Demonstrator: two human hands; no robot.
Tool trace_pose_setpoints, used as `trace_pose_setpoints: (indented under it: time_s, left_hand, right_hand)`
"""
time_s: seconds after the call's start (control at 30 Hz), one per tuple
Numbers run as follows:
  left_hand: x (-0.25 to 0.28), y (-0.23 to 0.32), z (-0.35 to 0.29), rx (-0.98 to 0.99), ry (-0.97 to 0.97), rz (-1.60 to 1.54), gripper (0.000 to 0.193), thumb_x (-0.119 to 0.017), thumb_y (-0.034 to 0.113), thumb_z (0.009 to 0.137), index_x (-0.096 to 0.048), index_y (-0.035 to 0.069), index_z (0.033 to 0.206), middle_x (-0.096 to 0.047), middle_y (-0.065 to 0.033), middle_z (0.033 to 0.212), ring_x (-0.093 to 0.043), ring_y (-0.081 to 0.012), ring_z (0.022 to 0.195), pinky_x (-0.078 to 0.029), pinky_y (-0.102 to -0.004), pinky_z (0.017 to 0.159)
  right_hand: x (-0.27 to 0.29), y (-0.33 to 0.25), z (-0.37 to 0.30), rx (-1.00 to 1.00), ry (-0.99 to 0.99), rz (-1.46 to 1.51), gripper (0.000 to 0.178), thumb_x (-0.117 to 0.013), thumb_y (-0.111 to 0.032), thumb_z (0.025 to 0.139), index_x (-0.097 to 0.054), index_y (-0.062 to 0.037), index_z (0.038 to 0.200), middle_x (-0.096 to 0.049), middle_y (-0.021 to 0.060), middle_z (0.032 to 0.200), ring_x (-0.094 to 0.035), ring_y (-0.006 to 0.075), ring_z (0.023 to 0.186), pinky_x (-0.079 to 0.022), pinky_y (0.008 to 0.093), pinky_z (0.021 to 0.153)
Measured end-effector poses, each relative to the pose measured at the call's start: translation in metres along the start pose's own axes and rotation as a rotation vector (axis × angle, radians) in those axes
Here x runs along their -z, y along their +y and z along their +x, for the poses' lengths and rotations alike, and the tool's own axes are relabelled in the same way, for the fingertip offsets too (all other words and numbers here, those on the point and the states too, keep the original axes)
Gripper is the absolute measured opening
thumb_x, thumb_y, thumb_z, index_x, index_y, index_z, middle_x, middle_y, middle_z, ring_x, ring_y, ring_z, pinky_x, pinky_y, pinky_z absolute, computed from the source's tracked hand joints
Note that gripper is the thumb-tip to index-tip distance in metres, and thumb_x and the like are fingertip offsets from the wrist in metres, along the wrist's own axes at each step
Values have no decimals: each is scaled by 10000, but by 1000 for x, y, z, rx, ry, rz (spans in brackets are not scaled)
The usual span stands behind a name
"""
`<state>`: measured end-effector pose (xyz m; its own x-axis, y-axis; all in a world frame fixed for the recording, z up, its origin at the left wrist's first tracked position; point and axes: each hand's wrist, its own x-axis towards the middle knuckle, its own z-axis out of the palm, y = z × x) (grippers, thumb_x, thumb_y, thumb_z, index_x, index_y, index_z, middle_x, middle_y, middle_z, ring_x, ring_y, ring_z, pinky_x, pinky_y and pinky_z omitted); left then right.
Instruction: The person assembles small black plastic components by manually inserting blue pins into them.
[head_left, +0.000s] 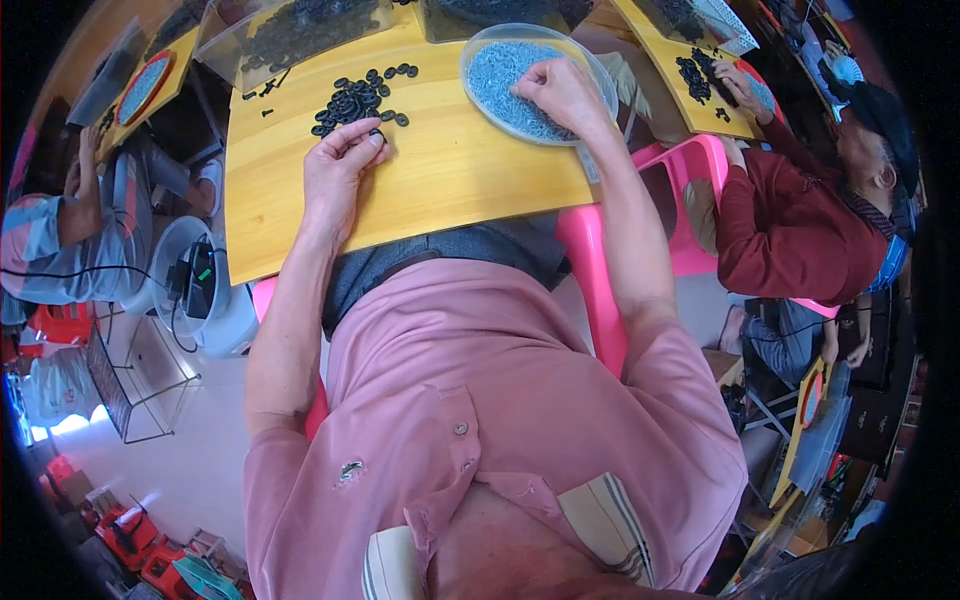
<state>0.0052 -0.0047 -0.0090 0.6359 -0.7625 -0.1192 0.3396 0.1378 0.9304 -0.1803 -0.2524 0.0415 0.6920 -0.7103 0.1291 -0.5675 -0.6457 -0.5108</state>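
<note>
A crowded workroom, other people seated at similar yellow boards to either side. The yellow table (pixel 450 180) looks smooth and flat, resting over the lap. On it sits a clear dish (pixel 580 60) of small blue pieces (pixel 505 80), where the right hand (pixel 562 92) dips with fingers bunched together. The left hand (pixel 340 165) pinches one black ring (pixel 377 133) beside the heap of black rings (pixel 355 100); likely light, stiff, best nipped by the rim.
</note>
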Motion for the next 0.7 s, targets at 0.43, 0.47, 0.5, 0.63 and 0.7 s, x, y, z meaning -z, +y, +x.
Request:
trace_pose_setpoints:
  time_s: [0.43,0.47,0.5,0.63,0.7]
  left_hand:
    - [9,11,4,-71,6,155,222,-661,32,907,-677,-20,1122,-676,-43,864,-629,-101,749,-503,-217,711]
    - [12,15,5,-114,-14,284,214,-672,51,901,-692,-13,1104,-670,-26,818,-612,-85,711,-483,-207,668]
    - [14,19,6,-115,-1,292,214,-672,51,901,-692,-13,1104,-670,-26,818,-612,-85,711,-483,-207,668]
    - [25,23,12,-133,-30,544,206,-701,103,877,-722,-2,1053,-657,-7,765,-576,-70,668,-446,-207,605]
    - [31,16,14,-170,-103,727,214,-712,134,850,-733,3,1019,-693,-56,790,-611,-127,679,-487,-262,638]
  right_hand:
    - [-3,-3,-1,105,55,144,239,-693,-236,839,-745,-29,947,-699,110,784,-645,198,692,-498,340,674]
    - [0,-7,-3,109,67,169,250,-683,-221,863,-732,-11,988,-682,54,757,-591,122,619,-473,297,619]
    - [-2,-5,-1,173,102,205,230,-674,-192,871,-723,-7,1000,-681,31,767,-578,96,615,-457,263,589]
    - [-1,-48,-19,228,-63,479,159,-634,-124,878,-699,-4,959,-668,16,775,-575,75,625,-456,211,604]
    - [-11,-71,-28,285,-167,544,162,-623,-122,883,-689,1,965,-667,26,789,-581,81,630,-464,221,609]
